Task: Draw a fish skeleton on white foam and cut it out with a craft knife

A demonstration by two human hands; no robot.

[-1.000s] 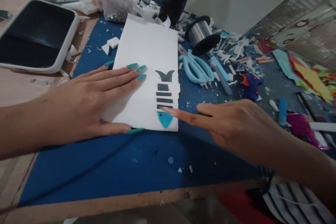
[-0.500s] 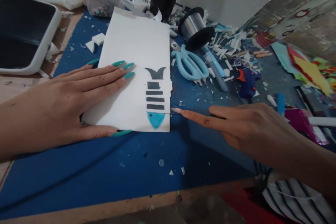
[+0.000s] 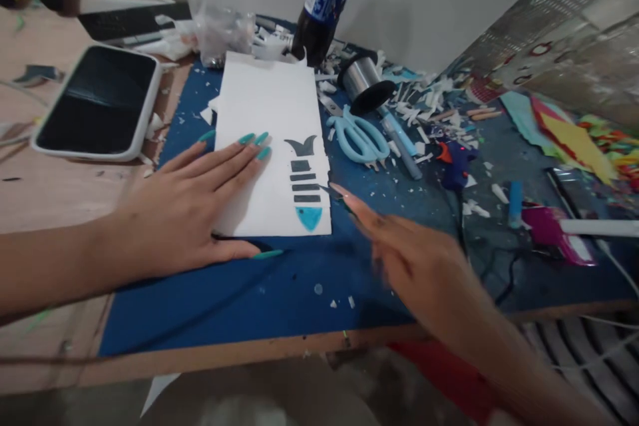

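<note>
A white foam sheet lies on the blue mat, with a fish-skeleton design near its right edge: a dark tail, several dark bars and a turquoise head. My left hand rests flat on the sheet, fingers stretched out, thumb at the lower edge. In my right hand is a thin craft knife, gripped with the index finger along it. Its tip points at the sheet's right edge beside the dark bars; most of the handle is hidden by my fingers.
Light-blue scissors, a wire spool and a glue gun lie to the right. White scraps are heaped behind them. A dark bottle stands at the back. A phone lies at the left.
My right hand has turned and shifted, and the knife tip has gone from beside the fish's head up to the bars. The view has tilted; my left hand stays on the sheet.
</note>
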